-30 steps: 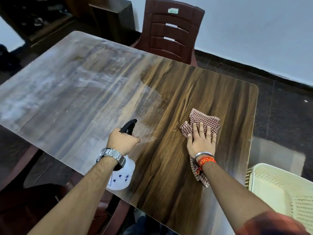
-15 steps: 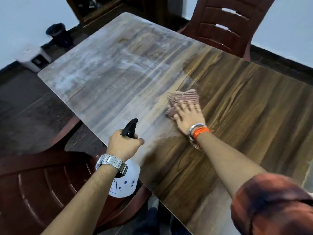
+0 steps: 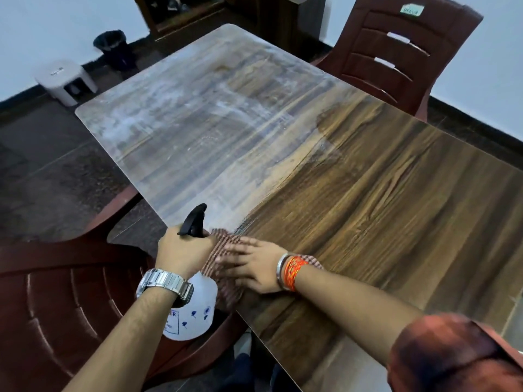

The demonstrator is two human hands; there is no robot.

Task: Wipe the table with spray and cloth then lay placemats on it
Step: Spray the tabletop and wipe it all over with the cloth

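Observation:
The wooden table (image 3: 368, 193) fills the view; its left and far part is whitish and streaked, its right part dark and clean. My right hand (image 3: 249, 264) lies flat with straight fingers on a red-and-white checked cloth (image 3: 220, 250) at the table's near edge. My left hand (image 3: 184, 250) grips the black trigger head of a white spray bottle (image 3: 192, 315), held just off the near edge beside the cloth. No placemats are in view.
A dark red plastic chair (image 3: 396, 52) stands at the far side, another (image 3: 56, 306) at the near left under my left arm. A white stool (image 3: 65, 80) and a black bin (image 3: 113, 46) stand on the floor by the far-left wall.
My right hand has dragged the cloth from the middle of the table toward me to the near edge, next to the bottle. The left hand keeps holding the bottle.

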